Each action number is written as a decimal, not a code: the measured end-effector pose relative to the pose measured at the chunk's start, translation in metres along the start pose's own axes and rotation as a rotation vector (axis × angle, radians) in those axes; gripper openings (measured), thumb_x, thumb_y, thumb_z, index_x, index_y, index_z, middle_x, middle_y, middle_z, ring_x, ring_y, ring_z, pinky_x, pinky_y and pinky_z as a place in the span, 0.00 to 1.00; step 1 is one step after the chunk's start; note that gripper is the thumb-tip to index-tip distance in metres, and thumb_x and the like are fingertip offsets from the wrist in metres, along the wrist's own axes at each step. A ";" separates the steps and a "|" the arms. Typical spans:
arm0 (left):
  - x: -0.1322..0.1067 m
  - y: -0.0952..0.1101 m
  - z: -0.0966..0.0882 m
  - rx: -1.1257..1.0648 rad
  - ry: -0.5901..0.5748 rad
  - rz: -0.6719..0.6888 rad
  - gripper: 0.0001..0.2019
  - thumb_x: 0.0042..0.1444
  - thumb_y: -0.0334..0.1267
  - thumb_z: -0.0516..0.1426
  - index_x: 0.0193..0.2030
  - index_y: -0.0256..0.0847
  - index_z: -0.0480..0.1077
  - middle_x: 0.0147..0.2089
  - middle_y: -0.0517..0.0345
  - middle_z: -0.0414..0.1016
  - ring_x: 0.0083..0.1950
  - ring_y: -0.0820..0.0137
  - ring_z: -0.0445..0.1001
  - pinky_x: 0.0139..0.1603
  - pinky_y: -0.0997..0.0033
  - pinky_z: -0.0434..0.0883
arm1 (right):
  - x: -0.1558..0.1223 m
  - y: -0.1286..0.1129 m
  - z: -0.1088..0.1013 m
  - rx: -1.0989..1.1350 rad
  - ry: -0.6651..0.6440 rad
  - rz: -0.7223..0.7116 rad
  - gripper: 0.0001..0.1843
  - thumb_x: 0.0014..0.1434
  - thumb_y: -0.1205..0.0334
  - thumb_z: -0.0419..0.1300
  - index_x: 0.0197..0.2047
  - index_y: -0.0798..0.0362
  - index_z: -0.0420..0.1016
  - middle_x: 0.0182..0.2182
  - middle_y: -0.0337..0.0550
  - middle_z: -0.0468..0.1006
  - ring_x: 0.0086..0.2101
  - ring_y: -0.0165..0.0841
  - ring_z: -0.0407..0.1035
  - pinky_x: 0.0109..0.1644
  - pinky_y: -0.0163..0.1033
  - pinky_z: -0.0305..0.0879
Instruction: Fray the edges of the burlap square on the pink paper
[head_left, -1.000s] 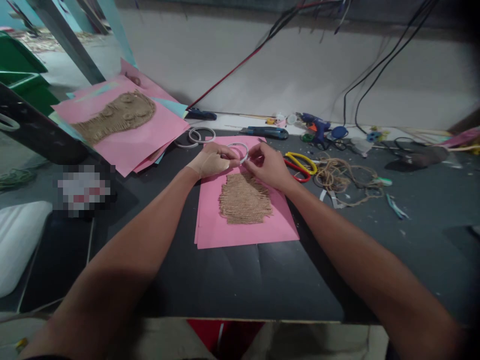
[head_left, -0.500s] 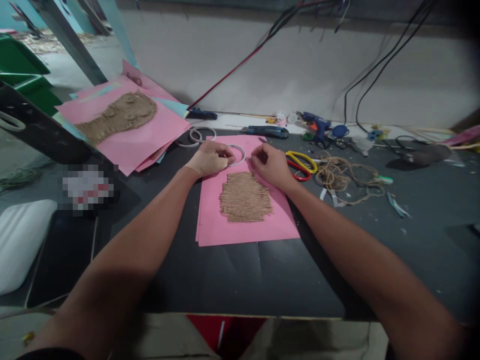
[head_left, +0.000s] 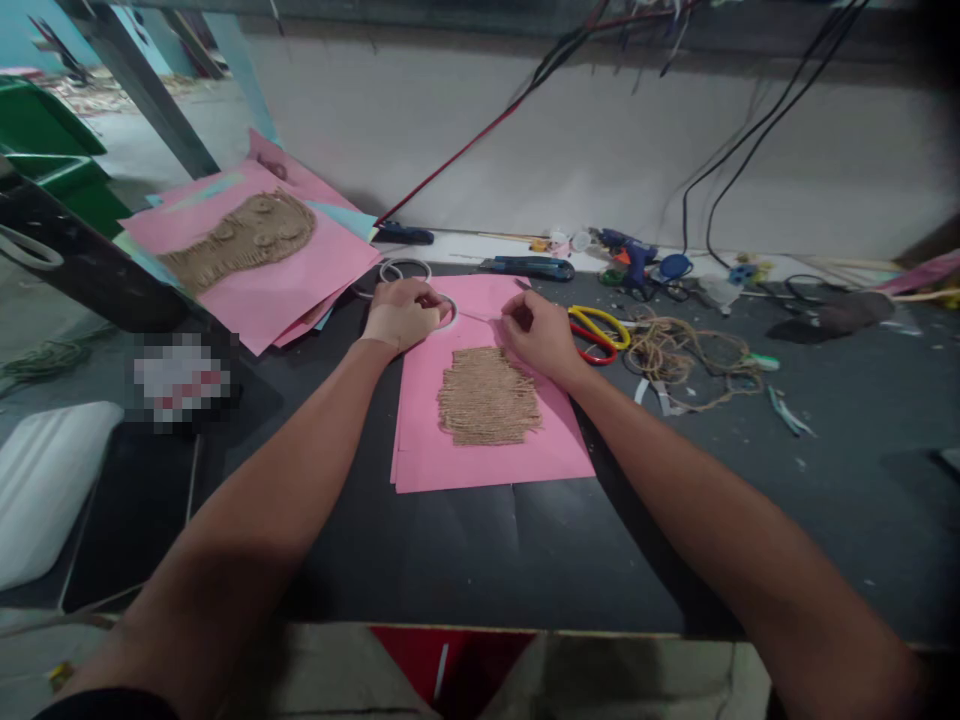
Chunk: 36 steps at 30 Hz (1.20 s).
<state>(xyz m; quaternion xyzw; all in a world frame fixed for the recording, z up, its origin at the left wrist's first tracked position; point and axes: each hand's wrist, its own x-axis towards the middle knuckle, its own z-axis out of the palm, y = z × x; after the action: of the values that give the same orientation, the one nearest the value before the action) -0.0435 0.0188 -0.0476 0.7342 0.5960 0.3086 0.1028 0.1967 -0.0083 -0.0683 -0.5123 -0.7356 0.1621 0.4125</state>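
My left hand is closed on a narrow roll of tape above the top of the pink paper. A thin strip of tape stretches from the roll to my right hand, whose thumb and finger pinch its end. Just below both hands, a panel of brown twine rows with uneven side ends lies on the paper. Another tape roll rests behind my left hand. Beside my right hand are scissors with yellow and red handles, partly hidden.
A brown twine piece lies on stacked pink sheets at the left. Toward the back are a utility knife and a blue glue gun. Tangled twine lies right of the scissors. Cables hang by the wall.
My left hand has moved slightly left with the tape roll, away from my right hand. A strip of tape now shows between them. The right hand has stayed nearly in place.
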 end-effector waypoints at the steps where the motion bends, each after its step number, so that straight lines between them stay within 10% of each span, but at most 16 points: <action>1: 0.001 0.000 -0.001 0.019 0.003 -0.018 0.08 0.54 0.43 0.62 0.32 0.42 0.82 0.36 0.51 0.83 0.40 0.61 0.78 0.52 0.55 0.72 | 0.000 0.000 0.000 0.001 0.001 0.001 0.04 0.57 0.65 0.59 0.37 0.50 0.73 0.32 0.44 0.81 0.32 0.36 0.72 0.41 0.44 0.69; 12: 0.004 -0.001 0.014 0.009 -0.074 0.432 0.07 0.55 0.44 0.65 0.29 0.48 0.81 0.51 0.57 0.86 0.53 0.61 0.81 0.64 0.57 0.72 | 0.000 -0.002 0.001 0.013 0.013 0.000 0.03 0.58 0.65 0.60 0.38 0.50 0.72 0.32 0.42 0.80 0.32 0.36 0.72 0.41 0.45 0.68; 27: 0.010 -0.011 0.017 -0.067 -0.119 0.389 0.05 0.54 0.41 0.64 0.32 0.47 0.83 0.42 0.56 0.87 0.51 0.60 0.83 0.67 0.53 0.71 | 0.018 -0.001 -0.016 0.228 0.004 0.151 0.07 0.59 0.60 0.64 0.40 0.51 0.73 0.38 0.47 0.82 0.37 0.37 0.75 0.46 0.46 0.73; 36: 0.008 -0.010 0.015 -0.072 -0.113 0.370 0.04 0.54 0.40 0.65 0.34 0.46 0.81 0.45 0.56 0.87 0.53 0.61 0.83 0.68 0.57 0.70 | 0.034 0.001 -0.092 -0.556 -0.386 0.250 0.15 0.59 0.58 0.66 0.47 0.56 0.81 0.41 0.53 0.85 0.41 0.44 0.78 0.48 0.47 0.73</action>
<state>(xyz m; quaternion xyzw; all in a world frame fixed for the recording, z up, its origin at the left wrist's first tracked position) -0.0422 0.0318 -0.0616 0.8432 0.4326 0.3019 0.1038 0.2640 0.0050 0.0017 -0.6508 -0.7476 0.0986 0.0881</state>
